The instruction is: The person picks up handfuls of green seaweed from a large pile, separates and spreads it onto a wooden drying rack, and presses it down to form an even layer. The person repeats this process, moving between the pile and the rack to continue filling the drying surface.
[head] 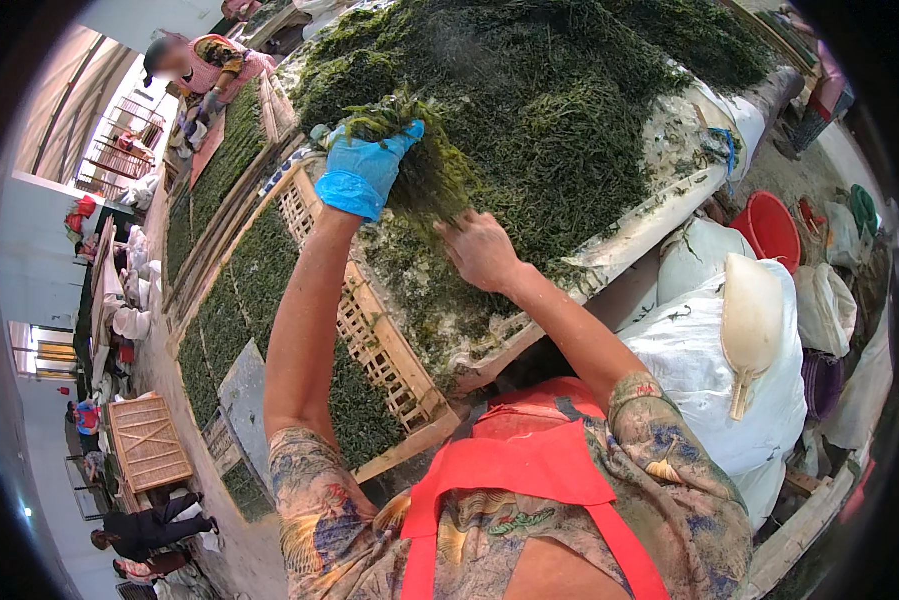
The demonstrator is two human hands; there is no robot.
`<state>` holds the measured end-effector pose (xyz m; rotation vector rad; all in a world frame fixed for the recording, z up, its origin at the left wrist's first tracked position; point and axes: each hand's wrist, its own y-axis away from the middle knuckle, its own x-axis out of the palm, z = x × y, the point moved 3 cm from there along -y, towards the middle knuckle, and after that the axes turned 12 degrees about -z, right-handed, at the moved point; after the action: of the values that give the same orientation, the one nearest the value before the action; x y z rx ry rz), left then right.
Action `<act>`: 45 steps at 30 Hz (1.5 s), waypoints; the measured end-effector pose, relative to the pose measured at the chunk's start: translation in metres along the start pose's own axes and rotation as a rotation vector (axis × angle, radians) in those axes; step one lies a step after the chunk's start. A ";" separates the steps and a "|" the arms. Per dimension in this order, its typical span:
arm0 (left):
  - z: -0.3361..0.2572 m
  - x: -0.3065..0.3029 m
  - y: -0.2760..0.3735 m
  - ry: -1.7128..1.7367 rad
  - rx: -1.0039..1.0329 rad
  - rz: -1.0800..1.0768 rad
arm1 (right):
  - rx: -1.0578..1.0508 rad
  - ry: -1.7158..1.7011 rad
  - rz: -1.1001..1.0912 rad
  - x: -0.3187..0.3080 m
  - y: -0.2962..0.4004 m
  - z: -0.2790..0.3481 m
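A loose clump of green seaweed (438, 169) hangs from my left hand (363, 169), which wears a blue disposable glove and is closed around its upper part. The bare fingers of my right hand (479, 247) meet the lower end of this clump; whether they pinch strands is hidden. Beneath both hands is a work table covered with pale sheeting (513, 330), strewn with wet-looking scraps. A large heap of dark green seaweed (562, 142) rises on it, just beyond my hands.
On the left, a slatted wooden frame (382, 341) borders trays of spread seaweed (258, 277). White sacks (689, 352), a plastic scoop (752, 322) and a red bucket (770, 231) stand at right. A co-worker (220, 64) leans over the far-left trays; another person (149, 529) is at lower left.
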<state>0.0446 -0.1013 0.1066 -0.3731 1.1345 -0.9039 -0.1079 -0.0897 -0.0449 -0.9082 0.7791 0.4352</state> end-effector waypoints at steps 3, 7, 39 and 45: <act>-0.003 -0.007 -0.004 -0.166 0.028 0.261 | 0.054 0.047 0.232 0.005 0.033 -0.011; 0.035 0.031 0.037 0.414 -0.499 0.296 | 0.038 0.088 0.494 -0.018 0.036 0.003; 0.013 -0.083 -0.022 0.625 -0.611 -0.065 | 0.397 -1.775 0.435 -0.052 -0.048 0.035; 0.021 -0.016 0.058 0.246 -0.500 0.225 | 0.876 -1.638 0.404 -0.058 -0.004 0.026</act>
<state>0.0859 -0.0577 0.0861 -0.5372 1.5995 -0.4672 -0.1328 -0.0715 0.0110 0.5492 -0.4281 0.8817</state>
